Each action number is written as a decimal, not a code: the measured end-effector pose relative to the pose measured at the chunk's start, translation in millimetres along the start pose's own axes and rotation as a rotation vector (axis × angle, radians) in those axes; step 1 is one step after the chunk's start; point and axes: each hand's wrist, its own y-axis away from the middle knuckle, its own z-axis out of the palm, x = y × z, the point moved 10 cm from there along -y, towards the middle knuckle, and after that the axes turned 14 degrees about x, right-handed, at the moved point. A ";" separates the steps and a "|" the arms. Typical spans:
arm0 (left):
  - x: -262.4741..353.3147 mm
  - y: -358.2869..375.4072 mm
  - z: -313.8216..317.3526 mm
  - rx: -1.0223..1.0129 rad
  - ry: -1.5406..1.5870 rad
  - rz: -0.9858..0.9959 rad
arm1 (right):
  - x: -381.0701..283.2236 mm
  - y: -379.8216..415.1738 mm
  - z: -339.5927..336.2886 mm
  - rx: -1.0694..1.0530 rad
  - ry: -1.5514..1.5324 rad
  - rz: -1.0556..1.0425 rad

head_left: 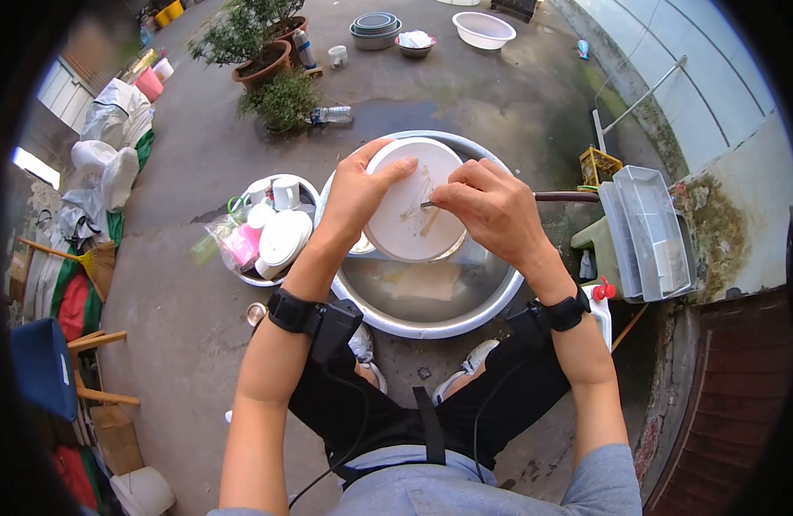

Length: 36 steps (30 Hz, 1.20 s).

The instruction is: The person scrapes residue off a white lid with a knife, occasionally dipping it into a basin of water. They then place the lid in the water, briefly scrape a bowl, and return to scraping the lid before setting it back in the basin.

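Observation:
My left hand (368,185) grips the left edge of a round white lid or dish (404,225), its thumb on the face. The dish is tilted above a large metal basin (431,330), which holds water and a submerged pale flat piece (426,281). Brownish streaks mark the middle of the dish. My right hand (485,209) is closed in a pinch over its right side, with the dark tip of a small thin tool at the fingertips, touching the streaks. Most of that tool is hidden by the fingers.
Left of the basin, a smaller basin (314,194) holds white cups, a white container (285,237) and pink packaging. Clear plastic boxes (653,225) and a white jug with a red cap (602,291) stand right. Potted plants (263,70) and a plastic bottle (332,115) are ahead; a blue chair (44,368) is left.

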 end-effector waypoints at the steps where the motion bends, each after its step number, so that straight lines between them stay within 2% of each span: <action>1: 0.0 0.4 -0.5 0.001 -0.002 -0.002 | -2.9 0.4 1.3 -0.014 0.008 -0.029; 6: 1.1 2.4 3.6 -0.039 -0.059 0.052 | -10.5 3.3 7.8 -0.005 -0.039 -0.064; 14: -0.8 2.8 4.1 -0.056 -0.084 0.025 | -4.6 2.1 8.8 -0.055 -0.026 -0.020; 19: -6.7 3.7 7.3 -0.068 -0.123 0.042 | -13.9 6.5 15.2 -0.050 -0.084 -0.117; 22: -3.1 4.2 7.7 -0.076 -0.110 0.042 | -8.5 4.0 12.0 -0.080 -0.064 -0.079; 28: -10.0 5.5 8.3 -0.064 -0.134 0.007 | -17.3 9.7 18.2 -0.083 -0.117 -0.119; 34: -5.0 6.3 7.6 -0.061 -0.092 -0.021 | -2.4 4.8 9.7 -0.077 -0.080 -0.038; 36: -6.4 5.7 6.2 -0.051 -0.102 -0.033 | -6.5 8.1 14.2 -0.068 -0.088 -0.074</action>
